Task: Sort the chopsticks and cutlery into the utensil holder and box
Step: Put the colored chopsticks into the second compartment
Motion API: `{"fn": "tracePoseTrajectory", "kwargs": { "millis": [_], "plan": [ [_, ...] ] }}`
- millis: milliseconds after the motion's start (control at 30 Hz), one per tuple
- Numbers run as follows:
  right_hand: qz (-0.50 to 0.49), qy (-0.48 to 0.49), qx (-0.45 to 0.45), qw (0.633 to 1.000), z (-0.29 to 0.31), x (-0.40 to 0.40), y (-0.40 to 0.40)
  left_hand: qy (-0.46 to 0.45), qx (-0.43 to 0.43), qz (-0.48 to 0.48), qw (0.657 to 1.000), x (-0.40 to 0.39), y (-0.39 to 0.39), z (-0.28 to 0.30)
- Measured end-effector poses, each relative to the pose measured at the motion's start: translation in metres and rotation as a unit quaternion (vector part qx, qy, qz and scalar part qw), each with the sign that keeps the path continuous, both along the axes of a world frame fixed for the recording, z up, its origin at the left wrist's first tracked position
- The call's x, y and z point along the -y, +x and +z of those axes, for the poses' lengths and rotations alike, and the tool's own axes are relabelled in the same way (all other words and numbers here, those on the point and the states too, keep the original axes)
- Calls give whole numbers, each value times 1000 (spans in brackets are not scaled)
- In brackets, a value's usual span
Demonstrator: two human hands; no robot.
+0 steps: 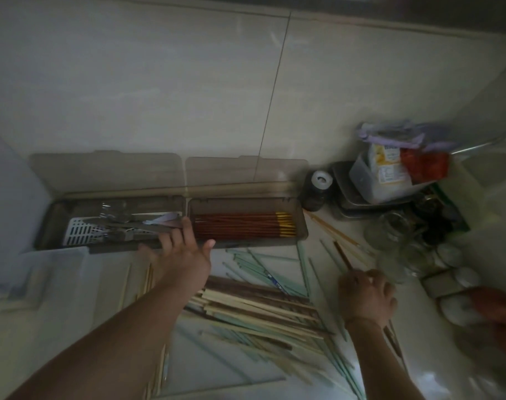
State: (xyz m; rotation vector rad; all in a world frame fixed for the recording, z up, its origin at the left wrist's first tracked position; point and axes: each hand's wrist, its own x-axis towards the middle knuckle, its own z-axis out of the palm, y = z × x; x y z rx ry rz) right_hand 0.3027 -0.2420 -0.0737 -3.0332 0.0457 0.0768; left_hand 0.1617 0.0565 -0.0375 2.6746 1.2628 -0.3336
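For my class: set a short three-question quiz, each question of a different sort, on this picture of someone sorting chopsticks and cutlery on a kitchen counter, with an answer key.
1. True or false: the red chopsticks with gold ends lie in the right compartment of the box.
2. Multiple choice: the right hand holds
A. a spoon
B. a dark chopstick
C. a glass jar
3. Fill in: the left hand reaches to the box's ____ compartment, where the metal cutlery lies.

Key
1. true
2. B
3. left
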Motion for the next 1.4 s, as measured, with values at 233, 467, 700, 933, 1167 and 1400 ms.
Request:
{"fn": "tracePoseTrajectory", "kwargs": {
  "millis": [233,467,700,933,1167,1400],
  "plan": [
    [33,-25,40,998,-10,11,-12,-6,-7,5,1000,-1,0,1],
    [-27,221,50,974,49,-25,-2,-8,-2,-3,1000,-2,-2,2],
    [17,524,-52,850,111,-96,-10,-10,-9,-8,1000,-2,-2,2],
    [219,554,-98,798,88,-173,3,-14,-8,-14,1000,-4,-2,0],
    [479,149,-74,862,44,-210,31,-17,-4,-16,1000,-4,-2,1],
    [424,153,-90,888,41,-204,45,-23,-16,-11,1000,-4,0,3]
  ]
}}
